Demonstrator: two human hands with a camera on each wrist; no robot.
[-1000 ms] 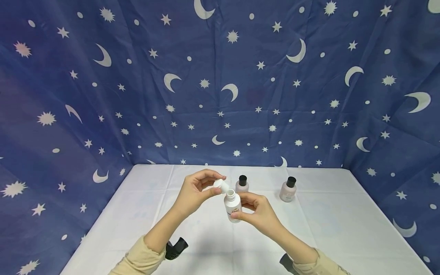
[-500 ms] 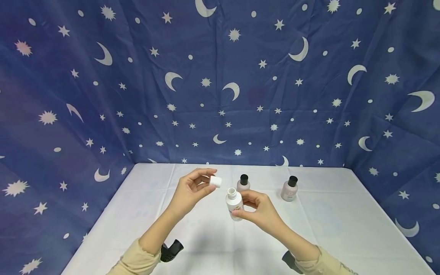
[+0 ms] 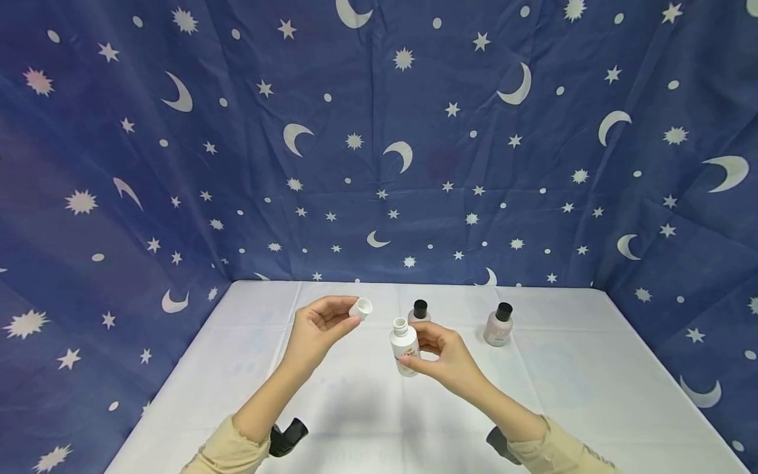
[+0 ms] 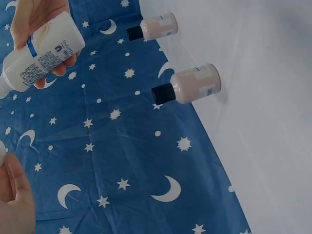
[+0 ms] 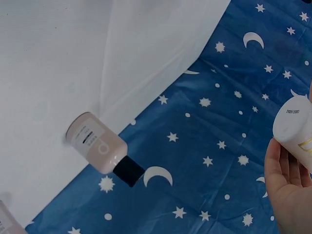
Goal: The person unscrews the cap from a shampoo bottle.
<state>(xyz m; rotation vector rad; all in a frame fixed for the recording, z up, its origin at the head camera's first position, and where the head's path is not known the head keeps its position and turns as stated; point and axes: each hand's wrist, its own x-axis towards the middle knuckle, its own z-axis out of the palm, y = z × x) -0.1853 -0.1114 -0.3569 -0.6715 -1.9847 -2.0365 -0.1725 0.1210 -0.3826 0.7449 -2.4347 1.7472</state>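
My right hand [image 3: 435, 352] grips a small white bottle [image 3: 404, 345] upright above the white table [image 3: 568, 395], its neck uncapped. The bottle also shows in the left wrist view [image 4: 41, 52] and at the edge of the right wrist view [image 5: 296, 129]. My left hand [image 3: 322, 328] pinches the white cap [image 3: 360, 308] between thumb and fingertips, a little left of and above the bottle's mouth, with its hollow side turned towards me.
Two pinkish bottles with black caps stand on the table behind my hands, one [image 3: 419, 311] just behind the white bottle, another [image 3: 498, 325] further right. A blue cloth with stars and moons [image 3: 379, 145] walls in the table on three sides.
My left hand has lifted the cap off the bottle's neck and carried it left, turning its hollow side towards me. The right hand has kept the bottle nearly still.
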